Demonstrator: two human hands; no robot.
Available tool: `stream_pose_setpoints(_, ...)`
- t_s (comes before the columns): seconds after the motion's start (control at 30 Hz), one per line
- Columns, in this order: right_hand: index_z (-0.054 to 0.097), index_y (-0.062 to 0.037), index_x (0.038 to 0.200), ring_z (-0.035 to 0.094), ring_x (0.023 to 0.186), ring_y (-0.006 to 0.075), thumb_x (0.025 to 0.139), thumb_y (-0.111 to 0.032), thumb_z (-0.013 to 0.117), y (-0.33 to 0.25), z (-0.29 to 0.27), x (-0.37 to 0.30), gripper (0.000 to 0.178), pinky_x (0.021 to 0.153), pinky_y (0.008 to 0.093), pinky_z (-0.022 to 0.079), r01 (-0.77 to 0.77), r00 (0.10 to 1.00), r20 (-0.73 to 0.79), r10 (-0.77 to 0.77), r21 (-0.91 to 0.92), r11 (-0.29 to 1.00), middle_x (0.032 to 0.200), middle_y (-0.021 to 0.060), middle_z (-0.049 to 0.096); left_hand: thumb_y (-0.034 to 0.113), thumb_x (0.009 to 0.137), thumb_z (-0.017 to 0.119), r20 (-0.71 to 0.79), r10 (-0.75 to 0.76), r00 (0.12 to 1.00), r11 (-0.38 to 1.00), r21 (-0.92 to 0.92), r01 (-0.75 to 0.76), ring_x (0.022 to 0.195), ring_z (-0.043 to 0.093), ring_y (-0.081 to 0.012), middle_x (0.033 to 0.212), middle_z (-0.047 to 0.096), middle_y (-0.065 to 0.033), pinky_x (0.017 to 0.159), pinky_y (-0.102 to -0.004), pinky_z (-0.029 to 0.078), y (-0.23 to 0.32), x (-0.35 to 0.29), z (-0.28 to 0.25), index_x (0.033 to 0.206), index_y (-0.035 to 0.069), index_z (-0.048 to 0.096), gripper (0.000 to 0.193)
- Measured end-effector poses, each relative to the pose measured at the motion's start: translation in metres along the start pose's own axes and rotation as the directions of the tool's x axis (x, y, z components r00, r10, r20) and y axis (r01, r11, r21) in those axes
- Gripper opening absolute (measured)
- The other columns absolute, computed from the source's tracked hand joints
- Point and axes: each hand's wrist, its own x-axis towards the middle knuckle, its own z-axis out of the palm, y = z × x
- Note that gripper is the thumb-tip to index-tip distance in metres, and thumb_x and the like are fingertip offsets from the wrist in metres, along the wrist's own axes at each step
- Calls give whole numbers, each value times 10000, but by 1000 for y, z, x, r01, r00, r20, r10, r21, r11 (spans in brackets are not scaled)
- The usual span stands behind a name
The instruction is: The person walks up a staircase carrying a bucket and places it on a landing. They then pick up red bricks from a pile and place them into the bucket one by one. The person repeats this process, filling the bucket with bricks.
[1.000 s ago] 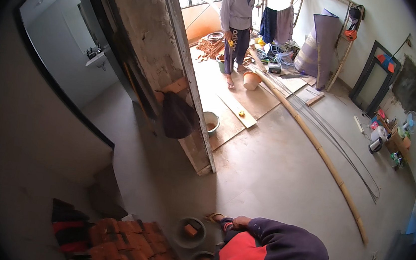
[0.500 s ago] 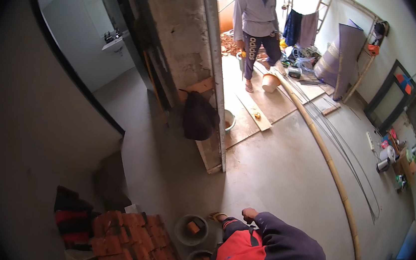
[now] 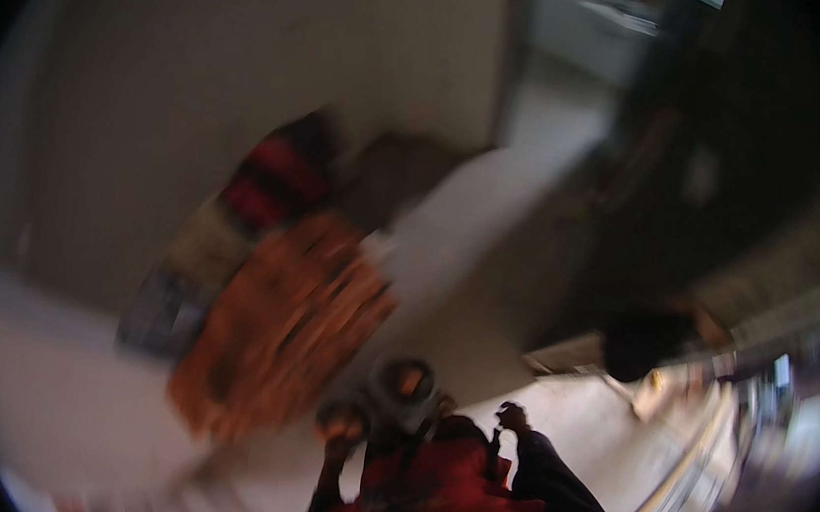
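Motion smears the picture. My left hand (image 3: 340, 445) is low, beside a small round bucket (image 3: 362, 411) with orange-brown pieces in it. I cannot make out whether it touches the bucket, and its fingers are blurred. My right hand (image 3: 513, 417) hangs over the pale floor, away from the buckets, its fingers seemingly bent but too dark to read. Just in front of me stands a second round bucket (image 3: 380, 386) holding an orange block. Left of the buckets lies a large stack of orange-red roof tiles (image 3: 275, 327).
Beyond the tiles are a red and black bundle (image 3: 279, 179) and a greyish sack-like shape (image 3: 163, 311) near the wall. A doorway leads to a room with a white sink (image 3: 620, 18). A long bamboo pole (image 3: 675, 479) lies at the right, below a dark hanging thing (image 3: 646, 343).
My view has swung left, bringing the tile stack and buckets closer to the middle. My left hand has come into sight by the lower bucket. The other person is no longer discernible.
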Motion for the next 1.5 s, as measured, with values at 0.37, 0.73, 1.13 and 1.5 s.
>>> stream_pose_setpoints(0.37, 548, -22, 1064, 627, 682, 252, 798, -206, 615, -230, -75, 62, 330, 617, 311, 495, 492, 817, 219, -533, 217, 843, 880, 161, 628, 141, 846, 528, -703, -63, 708, 997, -16, 73, 645, 597, -144, 850, 647, -64, 494, -269, 454, -72, -151, 52, 1174, 61, 495, 340)
stream_pose_setpoints(0.73, 211, -10, 1354, 276, 1237, 401, 787, -370, 640, -563, -129, 11, 796, 970, 455, 322, 755, 655, -15, -755, -8, 656, 1302, 255, 308, 253, 821, 603, -542, 800, 257, 543, 837, 73, 1177, 357, -422, 1268, 348, -299, 994, -441, 300, 116, -92, 54, 1310, -78, 236, 695)
stream_pose_setpoints(1.13, 148, -105, 1394, 177, 1281, 451, 711, -628, 583, -666, -60, 63, 964, 1011, 523, 230, 734, 655, 129, -745, -344, 586, 1399, 278, 100, 620, 703, 596, -424, 763, 488, 329, 904, 272, 1263, 115, -497, 1370, 72, -338, 956, -602, 221, 321, -10, 63, 1395, 87, 154, 979)
stream_pose_setpoints(1.5, 214, -88, 1357, 238, 1239, 467, 691, -454, 695, -673, -68, 69, 900, 961, 507, 316, 791, 594, 133, -793, -277, 545, 1364, 279, 143, 706, 695, 514, -270, 858, 438, 134, 939, 317, 1250, 92, -541, 1342, 58, -385, 927, -616, 213, 308, 1, 54, 1379, 84, 225, 969)
